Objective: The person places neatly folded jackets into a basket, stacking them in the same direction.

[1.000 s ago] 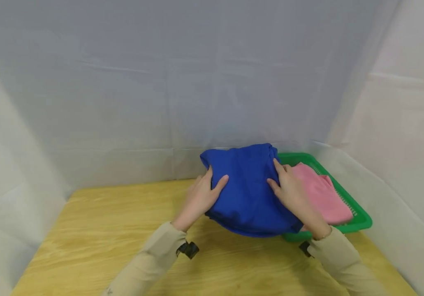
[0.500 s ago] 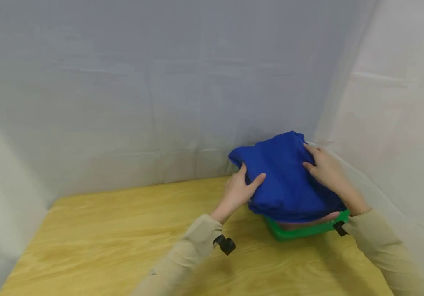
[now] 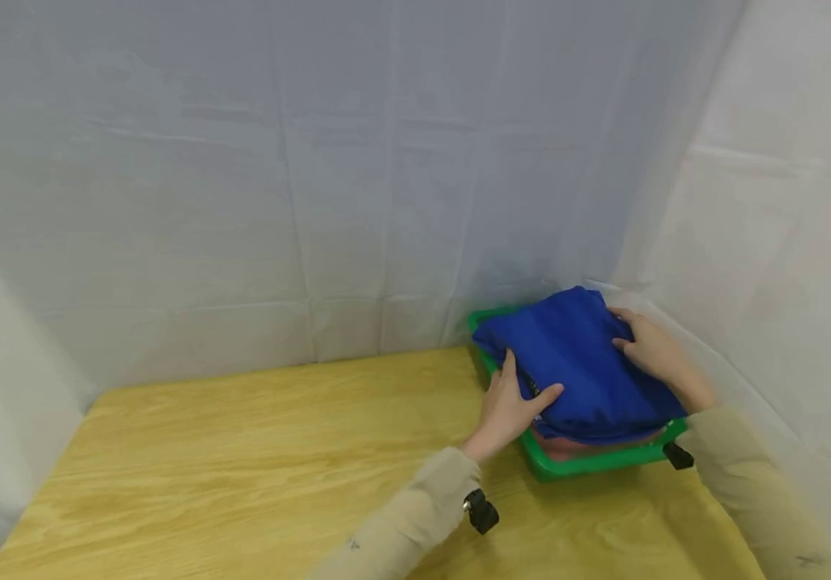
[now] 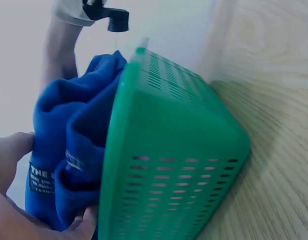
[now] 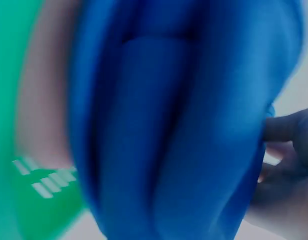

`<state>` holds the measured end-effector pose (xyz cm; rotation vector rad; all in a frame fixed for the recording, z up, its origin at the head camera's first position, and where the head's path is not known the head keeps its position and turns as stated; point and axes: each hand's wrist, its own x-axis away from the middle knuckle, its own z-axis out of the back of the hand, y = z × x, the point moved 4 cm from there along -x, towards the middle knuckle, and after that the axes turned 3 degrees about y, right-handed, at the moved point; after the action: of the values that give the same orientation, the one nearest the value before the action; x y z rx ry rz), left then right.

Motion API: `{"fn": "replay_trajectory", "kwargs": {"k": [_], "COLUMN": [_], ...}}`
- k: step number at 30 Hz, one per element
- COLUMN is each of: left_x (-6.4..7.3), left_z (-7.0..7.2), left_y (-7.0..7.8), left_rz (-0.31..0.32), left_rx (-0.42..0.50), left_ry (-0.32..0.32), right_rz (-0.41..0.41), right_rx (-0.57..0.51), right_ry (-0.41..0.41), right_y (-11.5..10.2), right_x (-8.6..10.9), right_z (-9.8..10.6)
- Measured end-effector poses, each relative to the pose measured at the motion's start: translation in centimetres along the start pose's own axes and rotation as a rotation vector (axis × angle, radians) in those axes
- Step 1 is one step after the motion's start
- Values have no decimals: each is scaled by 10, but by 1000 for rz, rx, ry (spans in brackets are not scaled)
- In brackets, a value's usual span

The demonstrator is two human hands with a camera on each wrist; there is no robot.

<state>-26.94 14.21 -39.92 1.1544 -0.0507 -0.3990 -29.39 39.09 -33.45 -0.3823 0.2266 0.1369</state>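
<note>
A folded blue garment (image 3: pixel 589 366) lies over the green plastic basket (image 3: pixel 589 465) at the right of the table in the head view. My left hand (image 3: pixel 508 409) grips its left edge, thumb on top and fingers beneath. On the opposite edge my right hand (image 3: pixel 660 358) holds the folds. White lettering on a dark patch of the garment (image 4: pixel 86 140) shows in the left wrist view, just above the basket's rim. Under it, a strip of pink cloth (image 3: pixel 567 448) shows inside the basket. Most of that cloth is hidden.
The yellow wood-grain table (image 3: pixel 241 467) extends to the left of the basket. Pale sheeting (image 3: pixel 357 177) hangs behind the table and along its right side, close to the basket. A black wrist camera (image 3: pixel 483 511) sits at the left cuff.
Both hands have carried the blue garment rightward from beside the basket, then lowered it onto the basket over the pink cloth. The head view has shifted somewhat too.
</note>
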Motion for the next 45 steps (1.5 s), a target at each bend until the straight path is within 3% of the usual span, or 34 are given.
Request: {"fn": "replay_trajectory", "kwargs": {"k": [4,8,11,14,16,19,27,33,38,42,45], "left_x": [6,8,9,12,15,18,19,17,18,17,15], "left_z": [0,4,1,-7,-8,-6,-12,-5,14,42,65], "left_y": [-2,14,28,29,23,10,-8,-3,3,1,-3], "left_rz": [-25,-183,-338,-423,-442,-441,-472,-532,-569,-600,-601], "left_rx": [-17,-199,-403,-545,-609,-684,-830,-835,-770,-757,-742], "left_ry": [45,104,56,-60,-112,-142,-119,-71,17,162,232], "right_rz": [11,9,-11,-51,-68,-92,-113,-104,-75,-16,11], "right_rx": [-52,-141,-208,-179,-133,-64,-69,-43,95,123,101], "right_ry": [-65,-115,-154,-196,-218,-238,-258,-211,-107,-28,0], "right_y": [20,28,27,24,23,23,29,27,-9,-68,-111], "right_x": [8,13,14,15,17,17,14,7,0,-4,-6], "right_z": [-14,-16,-16,-19,-23,-30,-43,-38,-18,-13,-18]}}
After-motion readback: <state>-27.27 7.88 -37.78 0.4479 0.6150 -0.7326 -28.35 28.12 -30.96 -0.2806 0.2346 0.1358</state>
